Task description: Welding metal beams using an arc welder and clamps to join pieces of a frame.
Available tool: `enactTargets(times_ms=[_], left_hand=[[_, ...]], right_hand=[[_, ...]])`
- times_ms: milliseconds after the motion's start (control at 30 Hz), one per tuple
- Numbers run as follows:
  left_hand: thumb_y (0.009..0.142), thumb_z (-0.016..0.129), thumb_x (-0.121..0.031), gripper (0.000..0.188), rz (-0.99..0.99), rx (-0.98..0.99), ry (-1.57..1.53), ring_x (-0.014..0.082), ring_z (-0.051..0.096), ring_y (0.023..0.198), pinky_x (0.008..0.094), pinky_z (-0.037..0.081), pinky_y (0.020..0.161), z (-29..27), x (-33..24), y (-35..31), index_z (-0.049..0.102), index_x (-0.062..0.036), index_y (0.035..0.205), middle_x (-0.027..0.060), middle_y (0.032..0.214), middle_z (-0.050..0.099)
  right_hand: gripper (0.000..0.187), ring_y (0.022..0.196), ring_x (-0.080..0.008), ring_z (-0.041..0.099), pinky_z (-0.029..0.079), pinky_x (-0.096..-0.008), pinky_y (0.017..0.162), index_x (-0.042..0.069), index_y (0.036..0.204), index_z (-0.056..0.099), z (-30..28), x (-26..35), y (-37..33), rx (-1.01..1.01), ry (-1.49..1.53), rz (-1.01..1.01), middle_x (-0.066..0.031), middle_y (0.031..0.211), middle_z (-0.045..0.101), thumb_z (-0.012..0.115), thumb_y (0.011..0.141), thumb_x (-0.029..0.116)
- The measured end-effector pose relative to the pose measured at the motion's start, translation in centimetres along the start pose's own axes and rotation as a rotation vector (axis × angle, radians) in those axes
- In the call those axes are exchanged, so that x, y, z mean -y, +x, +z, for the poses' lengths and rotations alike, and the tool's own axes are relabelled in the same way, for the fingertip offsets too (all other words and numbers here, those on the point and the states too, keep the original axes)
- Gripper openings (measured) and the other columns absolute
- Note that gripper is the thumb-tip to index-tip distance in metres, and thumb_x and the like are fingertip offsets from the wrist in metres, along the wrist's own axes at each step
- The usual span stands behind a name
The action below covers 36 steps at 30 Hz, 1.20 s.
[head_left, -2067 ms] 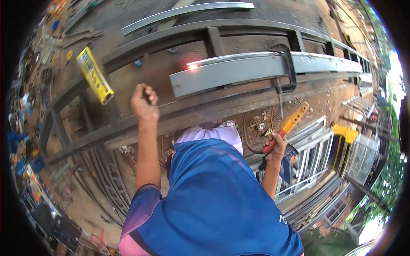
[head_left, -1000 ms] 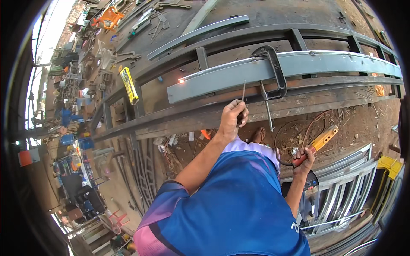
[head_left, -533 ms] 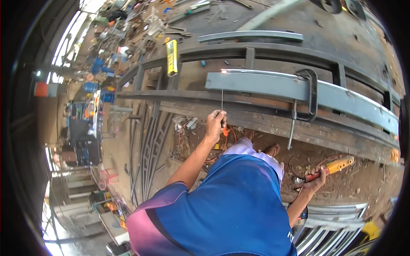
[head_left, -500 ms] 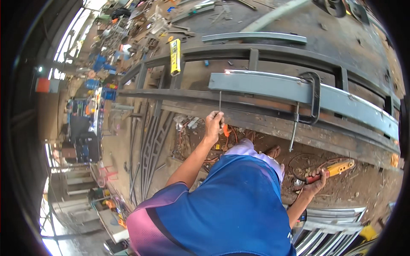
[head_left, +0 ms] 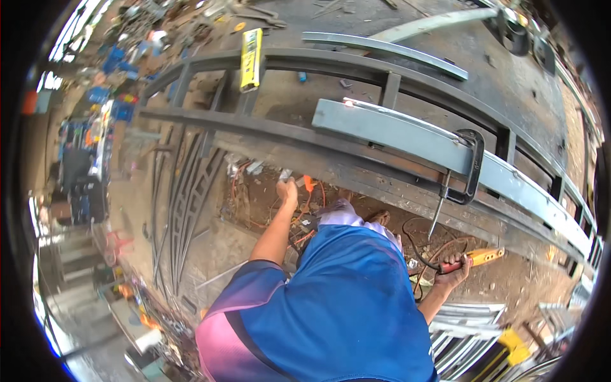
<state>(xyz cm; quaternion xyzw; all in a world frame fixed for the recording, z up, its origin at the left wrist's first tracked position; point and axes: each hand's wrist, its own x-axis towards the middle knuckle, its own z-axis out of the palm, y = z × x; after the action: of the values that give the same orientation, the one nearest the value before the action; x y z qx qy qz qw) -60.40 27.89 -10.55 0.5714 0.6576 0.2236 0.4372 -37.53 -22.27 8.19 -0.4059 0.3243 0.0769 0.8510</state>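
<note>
My right hand (head_left: 453,270) is wrapped round the red grip of a welding electrode holder (head_left: 485,256) with a yellow head, held low at the right. A dark cable runs from its grip. My left hand (head_left: 287,191) hangs over the littered ground left of my legs, fingers curled; what they hold, if anything, I cannot make out. Ahead lies a grey steel channel (head_left: 388,127) with a small glowing spot near its left end. A black C-clamp (head_left: 474,167) holds it against a dark steel frame (head_left: 280,132). A yellow packet (head_left: 251,60) rests on the frame.
A loose grey steel strip (head_left: 388,52) lies beyond the frame. Dark metal bars (head_left: 184,210) are on the floor at the left. Silver metal pieces (head_left: 464,318) and a yellow object (head_left: 514,346) are at the lower right. An orange item (head_left: 309,183) lies near my left hand.
My left hand has moved left and away from the channel; the thin rod it held upright no longer shows. My view has shifted, and the electrode holder stays in my right hand.
</note>
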Motion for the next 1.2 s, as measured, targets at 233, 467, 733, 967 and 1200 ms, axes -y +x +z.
enactTargets(times_ms=[233, 467, 733, 967, 1200], left_hand=[[0.086, 0.068, -0.019, 0.027, -0.279, 0.033, -0.273, 0.0221, 0.062, 0.077, 0.0380, 0.053, 0.074, 1.5, -6.1, 4.9, 0.068, 0.0061, 0.098, 0.0122, 0.093, 0.069], [0.091, 0.059, -0.020, 0.021, -0.102, 0.789, 0.170, 0.0095, 0.054, 0.053, 0.0286, 0.042, 0.047, 3.1, -4.6, -0.5, 0.068, -0.0015, 0.096, 0.0037, 0.069, 0.063], [0.086, 0.059, -0.022, 0.030, 0.816, 1.376, 0.861, 0.0299, 0.068, 0.084, 0.0412, 0.053, 0.079, 9.3, -19.7, -10.0, 0.069, -0.0012, 0.104, 0.0174, 0.089, 0.071], [0.085, 0.065, -0.025, 0.034, 1.578, 1.389, 0.775, 0.0387, 0.060, 0.107, 0.0467, 0.046, 0.094, 14.6, -23.8, -24.2, 0.064, -0.0024, 0.110, 0.0196, 0.115, 0.063], [0.088, 0.063, -0.033, 0.036, 1.717, 1.331, 1.301, 0.0366, 0.064, 0.105, 0.0490, 0.051, 0.087, 18.3, -22.3, -35.1, 0.063, -0.0043, 0.110, 0.0222, 0.115, 0.062]], right_hand=[[0.018, 0.057, -0.0126, 0.050, 0.046, -0.0281, 0.052, 0.014, 0.086, 0.052, 3.4, -0.7, -0.3, 0.048, 0.008, -0.059, -0.0007, 0.069, 0.053, 0.068, 0.087, 0.023], [0.020, 0.055, -0.0160, 0.051, 0.047, -0.0333, 0.053, 0.014, 0.083, 0.052, 2.1, -2.5, -2.2, -0.206, 0.032, -0.095, -0.0017, 0.066, 0.051, 0.069, 0.085, 0.023], [0.020, 0.050, -0.0164, 0.048, 0.044, -0.0337, 0.049, 0.015, 0.082, 0.051, -0.4, -5.2, -4.6, -0.312, 0.216, 0.025, -0.0005, 0.062, 0.050, 0.071, 0.081, 0.020], [0.021, 0.051, -0.0152, 0.046, 0.041, -0.0330, 0.051, 0.018, 0.078, 0.048, -3.1, -6.6, -5.2, -0.343, 0.341, 0.038, 0.0006, 0.062, 0.048, 0.069, 0.080, 0.021], [0.020, 0.051, -0.0154, 0.047, 0.042, -0.0332, 0.053, 0.017, 0.078, 0.049, -6.5, -5.6, -4.3, -0.344, 0.438, 0.000, 0.0007, 0.062, 0.048, 0.069, 0.080, 0.019]])
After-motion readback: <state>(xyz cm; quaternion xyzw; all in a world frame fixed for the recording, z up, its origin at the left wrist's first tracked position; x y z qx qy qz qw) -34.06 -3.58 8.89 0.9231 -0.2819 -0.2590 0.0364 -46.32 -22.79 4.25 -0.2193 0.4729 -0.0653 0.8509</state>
